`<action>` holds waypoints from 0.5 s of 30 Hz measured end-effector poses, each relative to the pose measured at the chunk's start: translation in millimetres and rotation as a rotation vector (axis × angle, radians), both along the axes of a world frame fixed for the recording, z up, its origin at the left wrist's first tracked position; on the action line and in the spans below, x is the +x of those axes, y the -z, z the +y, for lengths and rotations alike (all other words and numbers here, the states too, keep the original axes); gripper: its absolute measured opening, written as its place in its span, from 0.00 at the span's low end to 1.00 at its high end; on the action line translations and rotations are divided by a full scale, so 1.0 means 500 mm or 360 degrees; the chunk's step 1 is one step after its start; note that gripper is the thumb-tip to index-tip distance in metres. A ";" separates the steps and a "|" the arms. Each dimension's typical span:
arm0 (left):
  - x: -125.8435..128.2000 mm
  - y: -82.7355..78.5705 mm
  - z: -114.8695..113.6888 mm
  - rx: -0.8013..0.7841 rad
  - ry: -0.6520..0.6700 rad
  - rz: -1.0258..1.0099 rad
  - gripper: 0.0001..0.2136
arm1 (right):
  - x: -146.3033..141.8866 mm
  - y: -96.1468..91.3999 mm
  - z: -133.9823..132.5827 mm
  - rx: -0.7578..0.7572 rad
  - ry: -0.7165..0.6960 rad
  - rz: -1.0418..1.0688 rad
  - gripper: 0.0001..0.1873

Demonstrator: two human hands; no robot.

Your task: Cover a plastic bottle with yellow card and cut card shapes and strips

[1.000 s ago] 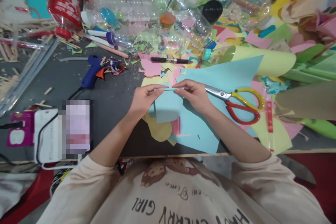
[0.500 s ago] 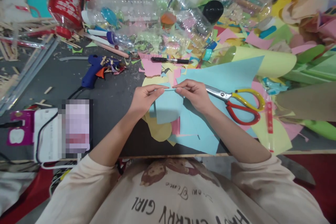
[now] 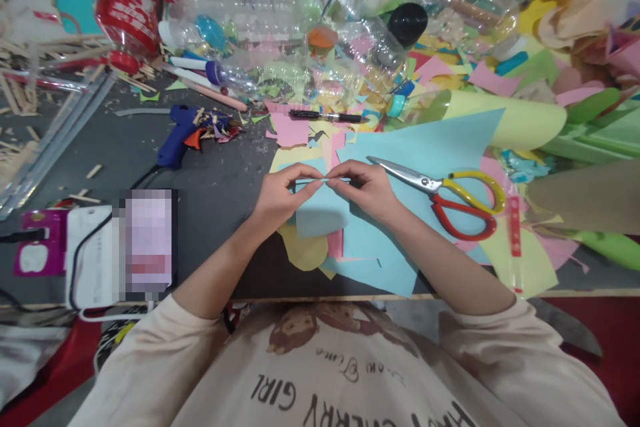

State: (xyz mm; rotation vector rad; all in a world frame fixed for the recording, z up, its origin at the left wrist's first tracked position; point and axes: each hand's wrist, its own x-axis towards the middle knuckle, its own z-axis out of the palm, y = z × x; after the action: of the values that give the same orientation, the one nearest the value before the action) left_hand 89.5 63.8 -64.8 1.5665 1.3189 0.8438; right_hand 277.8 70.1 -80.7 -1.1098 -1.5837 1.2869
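A piece of light blue paper (image 3: 320, 217) is pinched at its far edge by both hands, a narrow strip of that edge standing folded. My left hand (image 3: 281, 195) closes thumb and forefinger on it near the middle. My right hand (image 3: 367, 191) grips the same edge the same way, the fingertips of both hands almost touching. Beneath lies a larger light blue sheet (image 3: 390, 247) with a slanted far edge. Scissors (image 3: 425, 183) with one yellow and one red handle rest on that sheet, just right of my right hand, blades slightly apart or closed, I cannot tell.
A blue glue gun (image 3: 175, 137) lies left, its cord running to a white power strip (image 3: 90, 257) beside a phone (image 3: 150, 237). A black pen (image 3: 325, 116) lies beyond my hands. Clear plastic bottles (image 3: 240, 7) and paper scraps crowd the back; rolled yellow paper (image 3: 510, 119) lies right.
Both hands have come closer together along the paper's far edge and slightly toward me. The scissors' blade tip, covered by my right hand before, now shows.
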 end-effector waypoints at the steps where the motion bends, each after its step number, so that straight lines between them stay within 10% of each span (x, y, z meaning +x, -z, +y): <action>1: 0.000 0.000 0.000 -0.0010 -0.0001 0.0005 0.08 | 0.000 0.000 0.000 -0.0014 0.0007 0.0004 0.13; 15: -0.005 -0.004 0.002 -0.0056 -0.0173 -0.0156 0.09 | 0.002 -0.004 0.006 -0.0207 0.0177 0.0217 0.09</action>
State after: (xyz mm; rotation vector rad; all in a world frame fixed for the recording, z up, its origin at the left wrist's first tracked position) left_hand 87.1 64.6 -62.9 1.4184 1.3505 0.9475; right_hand 278.9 73.2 -78.6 -1.1476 -1.3356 1.3760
